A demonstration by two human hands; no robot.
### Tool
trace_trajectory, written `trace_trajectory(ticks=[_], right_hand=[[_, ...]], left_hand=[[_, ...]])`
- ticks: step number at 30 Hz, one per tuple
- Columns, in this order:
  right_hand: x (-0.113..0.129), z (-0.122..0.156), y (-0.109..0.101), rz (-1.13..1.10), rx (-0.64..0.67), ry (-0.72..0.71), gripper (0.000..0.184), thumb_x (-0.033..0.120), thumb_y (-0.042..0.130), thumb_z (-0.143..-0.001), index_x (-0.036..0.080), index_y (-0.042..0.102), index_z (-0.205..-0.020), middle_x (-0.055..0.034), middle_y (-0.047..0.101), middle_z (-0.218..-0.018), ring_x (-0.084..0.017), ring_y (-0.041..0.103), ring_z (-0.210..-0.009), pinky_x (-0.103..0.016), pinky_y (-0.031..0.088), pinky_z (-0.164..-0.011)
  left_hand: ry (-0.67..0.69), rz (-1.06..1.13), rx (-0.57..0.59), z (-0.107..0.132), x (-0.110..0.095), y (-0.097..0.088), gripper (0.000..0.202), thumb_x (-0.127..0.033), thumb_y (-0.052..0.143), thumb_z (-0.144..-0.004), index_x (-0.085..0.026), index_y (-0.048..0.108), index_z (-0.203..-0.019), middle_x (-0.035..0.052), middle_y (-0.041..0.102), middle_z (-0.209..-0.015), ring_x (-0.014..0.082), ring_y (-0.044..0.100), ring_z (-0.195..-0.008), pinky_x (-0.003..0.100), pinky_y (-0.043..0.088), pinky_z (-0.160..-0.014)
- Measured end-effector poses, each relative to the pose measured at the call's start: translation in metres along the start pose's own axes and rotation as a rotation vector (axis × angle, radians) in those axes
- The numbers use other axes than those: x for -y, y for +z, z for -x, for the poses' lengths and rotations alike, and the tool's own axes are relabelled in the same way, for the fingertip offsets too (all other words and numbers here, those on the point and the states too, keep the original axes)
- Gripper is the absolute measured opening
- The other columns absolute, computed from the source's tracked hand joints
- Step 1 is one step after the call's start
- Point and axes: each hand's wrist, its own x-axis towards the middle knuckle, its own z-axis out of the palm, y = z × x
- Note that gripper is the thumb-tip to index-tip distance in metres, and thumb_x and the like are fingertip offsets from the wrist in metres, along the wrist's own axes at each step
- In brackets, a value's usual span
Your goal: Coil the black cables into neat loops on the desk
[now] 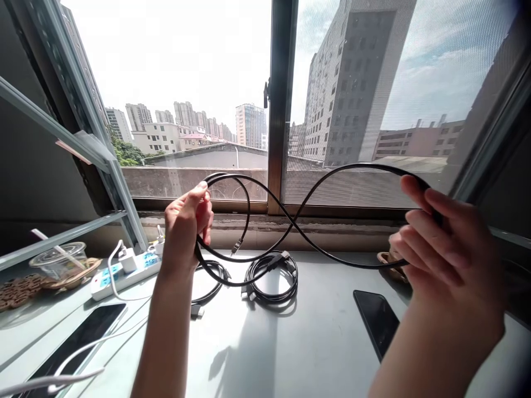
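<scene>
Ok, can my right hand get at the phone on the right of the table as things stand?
Probably, though your right hand isn't free: it holds the black cable. The phone lies on the table nearby, partly hidden behind your forearm, and nothing rests on its visible part.

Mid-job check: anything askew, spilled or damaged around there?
No spill or damage shows. The black cable merely crosses itself between left hand and right hand. Only the plastic cup seems misplaced, sitting near the power strip with chargers plugged in.
</scene>
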Motion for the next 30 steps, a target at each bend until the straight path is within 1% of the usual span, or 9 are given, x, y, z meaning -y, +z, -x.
trace_trajectory(ticks=[3,5,10,12,14,18,22,25,30], right_hand=[[0.0,-0.005,0.014,0.076,-0.019,0.134,0.02,0.036,0.061,-0.08,0.022,0.068,-0.093,0.0095,0.023,-0.034,-0.003,0.009,-0.025,-0.025,0.003,-0.028],[-0.004,-0.007,0.025,0.169,0.023,0.169,0.032,0.045,0.056,-0.081,0.019,0.067,-0.097,0.0084,0.031,-0.036,-0.003,0.016,-0.025,-0.023,0.006,-0.028],[-0.021,-0.002,0.052,0.462,0.407,0.198,0.05,0.057,0.045,-0.086,0.018,0.059,-0.113,0.0021,0.055,-0.056,-0.005,0.039,-0.039,-0.018,0.029,-0.037],[-0.026,0.0,0.061,0.554,0.503,0.179,0.049,0.055,0.053,-0.082,0.02,0.059,-0.116,0.0024,0.055,-0.061,-0.005,0.04,-0.045,-0.017,0.031,-0.04],[-0.03,0.0,0.065,0.635,0.518,0.13,0.046,0.05,0.06,-0.078,0.021,0.06,-0.114,0.0039,0.051,-0.059,-0.006,0.04,-0.048,-0.017,0.029,-0.041],[-0.037,-0.007,0.058,0.738,0.449,0.067,0.027,0.041,0.055,-0.084,0.017,0.064,-0.093,0.0036,0.053,-0.054,-0.006,0.042,-0.047,-0.018,0.031,-0.045],[-0.042,-0.017,0.039,0.883,0.202,0.015,0.036,0.044,0.051,-0.085,0.014,0.061,-0.067,0.0005,0.055,-0.054,-0.008,0.046,-0.05,-0.021,0.033,-0.052],[-0.044,-0.023,0.026,0.821,0.083,0.118,0.038,0.05,0.058,-0.078,0.014,0.063,-0.067,0.0017,0.049,-0.051,-0.007,0.043,-0.048,-0.021,0.032,-0.049],[-0.039,-0.025,0.018,0.647,0.173,0.364,0.034,0.047,0.069,-0.068,0.015,0.064,-0.08,0.0042,0.044,-0.055,-0.005,0.033,-0.046,-0.019,0.025,-0.041]], left_hand=[[-0.209,0.154,0.165,0.006,-0.007,0.009,0.03,-0.034,0.05,-0.081,-0.019,0.041,-0.057,-0.0093,0.024,-0.033,0.0048,0.021,-0.026,0.015,0.02,-0.023],[-0.264,0.206,0.26,0.01,-0.008,0.015,0.03,-0.034,0.046,-0.084,-0.019,0.041,-0.059,-0.0093,0.027,-0.033,0.0049,0.022,-0.024,0.015,0.02,-0.022],[-0.26,0.05,0.453,0.023,0.0,0.024,0.026,-0.042,0.048,-0.087,-0.018,0.054,-0.083,-0.0082,0.041,-0.034,0.0067,0.034,-0.024,0.015,0.026,-0.025],[-0.24,-0.022,0.534,0.027,0.002,0.027,0.027,-0.042,0.047,-0.088,-0.017,0.057,-0.089,-0.0075,0.044,-0.034,0.0076,0.037,-0.024,0.015,0.027,-0.027],[-0.2,-0.069,0.544,0.029,0.002,0.028,0.03,-0.043,0.045,-0.089,-0.017,0.059,-0.087,-0.0068,0.045,-0.033,0.0074,0.038,-0.024,0.015,0.028,-0.027],[-0.054,-0.123,0.347,0.029,0.004,0.027,0.038,-0.043,0.044,-0.089,-0.017,0.054,-0.063,-0.0068,0.037,-0.029,0.0049,0.029,-0.022,0.015,0.021,-0.025],[0.075,-0.048,0.086,0.024,0.001,0.022,0.039,-0.041,0.049,-0.086,-0.019,0.046,-0.055,-0.0083,0.03,-0.029,0.0045,0.022,-0.022,0.016,0.016,-0.023],[0.143,-0.014,-0.077,0.02,-0.004,0.016,0.036,-0.039,0.052,-0.084,-0.019,0.043,-0.056,-0.009,0.029,-0.033,0.0045,0.021,-0.024,0.018,0.015,-0.023],[0.193,-0.025,-0.207,0.016,-0.014,0.008,0.033,-0.035,0.05,-0.085,-0.021,0.041,-0.056,-0.0087,0.026,-0.035,0.0063,0.017,-0.026,0.02,0.012,-0.022]])
